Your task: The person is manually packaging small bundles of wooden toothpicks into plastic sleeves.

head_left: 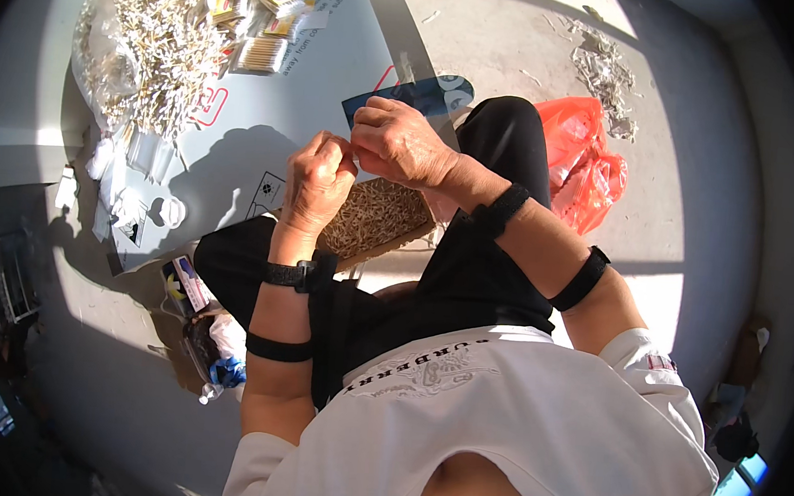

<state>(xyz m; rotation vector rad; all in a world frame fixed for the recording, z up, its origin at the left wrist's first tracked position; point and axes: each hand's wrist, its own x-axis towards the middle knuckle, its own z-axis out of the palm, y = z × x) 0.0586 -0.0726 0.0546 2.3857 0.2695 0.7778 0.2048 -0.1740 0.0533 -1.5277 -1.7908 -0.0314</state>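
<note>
My left hand (317, 178) and my right hand (398, 142) meet in front of me, fingertips pinched together on a small thin item that is too small to make out. Both hands hover above a brown cardboard tray (376, 218) filled with thin pale sticks, which rests on my lap. Beyond my hands lies a large pale cardboard sheet (269, 98) on the floor. It carries a heap of pale sticks (157, 33) in clear plastic and several small filled boxes (272, 0). Black bands circle both wrists and forearms.
A red plastic bag (583, 165) lies on the concrete floor to my right. More loose pale sticks (605, 73) are scattered far right. Small clear packets (138, 158) lie at the sheet's left edge. A small box and crumpled bag (201, 312) sit by my left knee.
</note>
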